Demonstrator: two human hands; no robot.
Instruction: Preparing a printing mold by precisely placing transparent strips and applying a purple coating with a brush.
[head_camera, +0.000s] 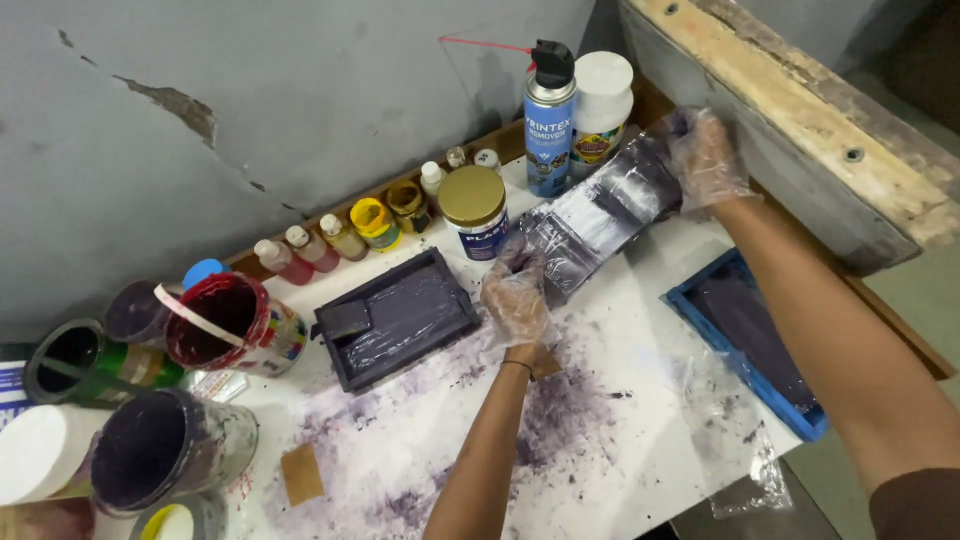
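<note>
Both my hands wear thin clear plastic gloves. My left hand (515, 292) grips the near end of a long flat tool wrapped in ink-smeared plastic film (600, 222). My right hand (702, 155) holds its far end, near the spray can. The tool hangs tilted just above the white, purple-stained tabletop (640, 330). A dark tray of purple ink (395, 318) lies just left of my left hand.
A blue spray can (549, 120), a white jar (602, 100), a gold-lidded tub (473, 210) and several small bottles line the wall. Open ink cans (228, 322) crowd the left. A blue-framed tray (750, 340) lies right; a wooden frame (800, 110) leans above.
</note>
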